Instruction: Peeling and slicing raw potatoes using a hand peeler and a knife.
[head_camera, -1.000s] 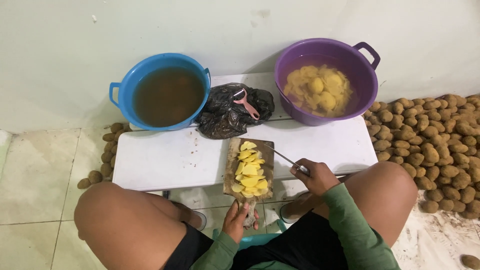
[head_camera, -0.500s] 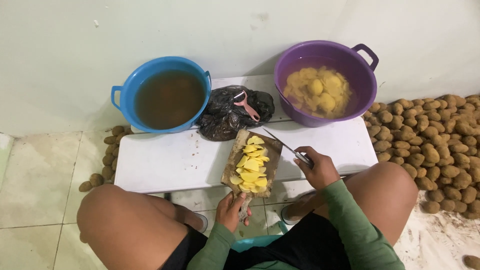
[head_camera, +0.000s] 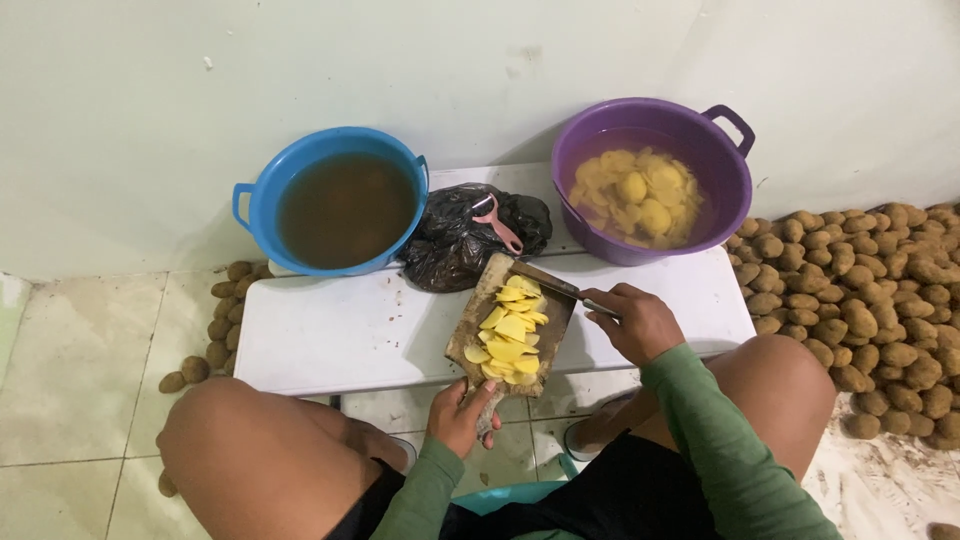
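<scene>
A wooden cutting board (head_camera: 482, 300) carries a heap of yellow potato slices (head_camera: 510, 335) and is lifted off the white table (head_camera: 340, 330), tilted with its far end towards the purple basin (head_camera: 720, 190). My left hand (head_camera: 462, 415) grips the board's handle at its near end. My right hand (head_camera: 640, 322) holds a knife (head_camera: 548, 282) whose blade lies across the board's far end, above the slices. The purple basin holds water with peeled potatoes and slices.
A blue basin (head_camera: 262, 195) of brown water stands at the table's back left. Between the basins lies a black plastic bag (head_camera: 450, 250) with a pink peeler (head_camera: 497, 227) on it. Unpeeled potatoes (head_camera: 860, 290) are piled on the floor at right, a few (head_camera: 215, 330) at left.
The board has risen off the table and swung its far end towards the purple basin. My right hand with the knife has moved up along the board to its far end.
</scene>
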